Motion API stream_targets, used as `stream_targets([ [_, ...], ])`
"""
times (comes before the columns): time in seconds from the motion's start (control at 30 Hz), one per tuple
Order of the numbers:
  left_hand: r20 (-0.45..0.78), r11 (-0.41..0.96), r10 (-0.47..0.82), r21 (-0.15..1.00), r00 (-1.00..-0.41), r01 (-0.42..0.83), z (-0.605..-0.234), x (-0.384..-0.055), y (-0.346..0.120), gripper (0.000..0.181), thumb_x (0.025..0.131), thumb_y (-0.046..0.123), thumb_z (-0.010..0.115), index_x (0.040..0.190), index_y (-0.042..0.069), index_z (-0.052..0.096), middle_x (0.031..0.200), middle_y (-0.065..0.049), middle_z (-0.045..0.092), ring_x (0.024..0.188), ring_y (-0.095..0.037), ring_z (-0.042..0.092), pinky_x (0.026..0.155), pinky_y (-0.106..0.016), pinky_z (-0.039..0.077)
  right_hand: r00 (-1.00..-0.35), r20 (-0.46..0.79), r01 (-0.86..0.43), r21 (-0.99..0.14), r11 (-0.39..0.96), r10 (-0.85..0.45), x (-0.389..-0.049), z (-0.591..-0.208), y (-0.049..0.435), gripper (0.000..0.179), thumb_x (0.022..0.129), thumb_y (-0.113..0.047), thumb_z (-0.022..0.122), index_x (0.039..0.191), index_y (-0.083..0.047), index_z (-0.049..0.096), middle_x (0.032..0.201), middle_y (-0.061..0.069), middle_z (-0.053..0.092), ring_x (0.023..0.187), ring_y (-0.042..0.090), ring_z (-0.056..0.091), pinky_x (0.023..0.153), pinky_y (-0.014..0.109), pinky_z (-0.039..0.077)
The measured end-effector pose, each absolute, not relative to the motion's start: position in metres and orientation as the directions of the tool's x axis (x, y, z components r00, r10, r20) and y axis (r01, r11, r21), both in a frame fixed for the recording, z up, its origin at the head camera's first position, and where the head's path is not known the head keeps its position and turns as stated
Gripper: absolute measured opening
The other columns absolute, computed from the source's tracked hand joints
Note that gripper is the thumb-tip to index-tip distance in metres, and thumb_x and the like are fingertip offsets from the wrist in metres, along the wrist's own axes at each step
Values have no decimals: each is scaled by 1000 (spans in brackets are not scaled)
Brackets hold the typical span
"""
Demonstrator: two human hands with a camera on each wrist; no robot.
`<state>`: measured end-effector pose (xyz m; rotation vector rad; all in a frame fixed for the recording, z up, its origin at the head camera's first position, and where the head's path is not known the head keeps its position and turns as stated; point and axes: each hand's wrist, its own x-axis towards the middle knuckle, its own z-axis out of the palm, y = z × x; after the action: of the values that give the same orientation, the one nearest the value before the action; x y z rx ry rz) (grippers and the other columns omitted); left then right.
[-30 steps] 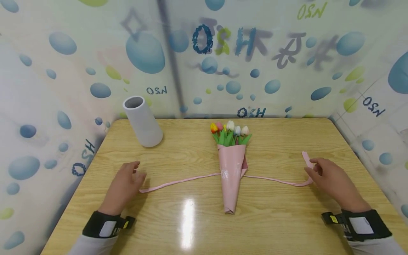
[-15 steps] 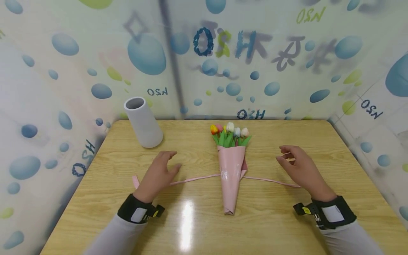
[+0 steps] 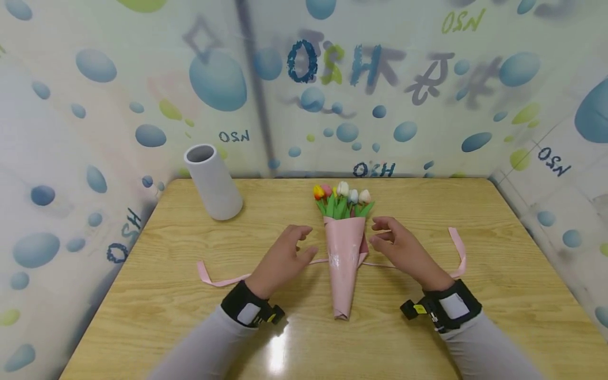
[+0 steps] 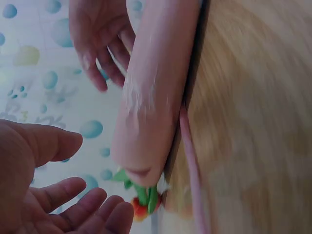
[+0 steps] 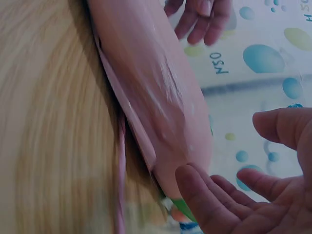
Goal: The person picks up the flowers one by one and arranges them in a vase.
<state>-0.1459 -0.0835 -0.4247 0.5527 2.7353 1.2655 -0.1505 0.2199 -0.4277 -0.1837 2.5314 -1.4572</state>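
Observation:
A bouquet of tulips in pink wrapping paper (image 3: 343, 253) lies mid-table, blooms (image 3: 343, 190) pointing away from me. Beneath it runs a thin pink ribbon (image 3: 455, 243), stretching out to both sides with its ends bent toward the back. My left hand (image 3: 284, 258) hovers just left of the wrap, fingers loosely bent and holding nothing. On the other side my right hand (image 3: 409, 252) is close to the wrap's right edge, likewise with nothing in it. Both wrist views show thumb and fingers spread apart beside the pink paper (image 4: 151, 97). Parts of the ribbon are hidden under the forearms.
A white vase (image 3: 214, 182) stands upright at the back left of the wooden table (image 3: 404, 338). Behind the table's far edge hangs a backdrop (image 3: 347, 105) printed with blue and green drops. Each wrist wears a black strap with a small camera (image 3: 269, 313).
Both hands have left the ribbon's ends and moved inward, the left one rightward and the right one leftward, to either side of the bouquet. The bouquet and vase have stayed put.

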Motion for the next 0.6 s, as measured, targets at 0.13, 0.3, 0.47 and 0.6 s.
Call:
stream_targets([
  [0.13, 31, 543, 374, 803, -927, 245, -431, -145, -67, 57, 99, 21, 70, 149, 2, 50, 143, -16, 54, 129, -30, 56, 98, -44, 57, -955, -162, 58, -925, 376, -250, -154, -434, 207, 65, 107, -28, 60, 159, -4, 29, 154, 23, 42, 127, 38, 63, 105, 49, 56],
  [0.3, -31, 498, 374, 850, -927, 172, -439, -146, -53, 68, 98, 23, 72, 157, 9, 41, 151, -16, 45, 133, -32, 55, 102, -45, 56, -947, -208, 131, -946, 297, -245, -155, -437, 197, 72, 106, -28, 60, 162, -3, 21, 158, 26, 36, 127, 39, 62, 103, 45, 58],
  [0.47, -97, 436, 368, 897, -925, 79, -445, -148, -48, 75, 96, 19, 72, 160, 9, 34, 158, -16, 40, 135, -33, 57, 104, -43, 57, -928, -267, 215, -954, 211, -261, -155, -440, 192, 74, 107, -24, 56, 163, -2, 13, 159, 30, 34, 119, 32, 66, 100, 43, 59],
  [0.6, -135, 378, 366, 926, -921, 15, -449, -150, -49, 75, 96, 20, 72, 160, 11, 34, 160, -13, 43, 135, -32, 57, 98, -40, 60, -918, -274, 258, -962, 90, -288, -155, -447, 189, 71, 109, -19, 51, 163, 0, 10, 159, 33, 35, 104, 21, 70, 93, 38, 62],
])
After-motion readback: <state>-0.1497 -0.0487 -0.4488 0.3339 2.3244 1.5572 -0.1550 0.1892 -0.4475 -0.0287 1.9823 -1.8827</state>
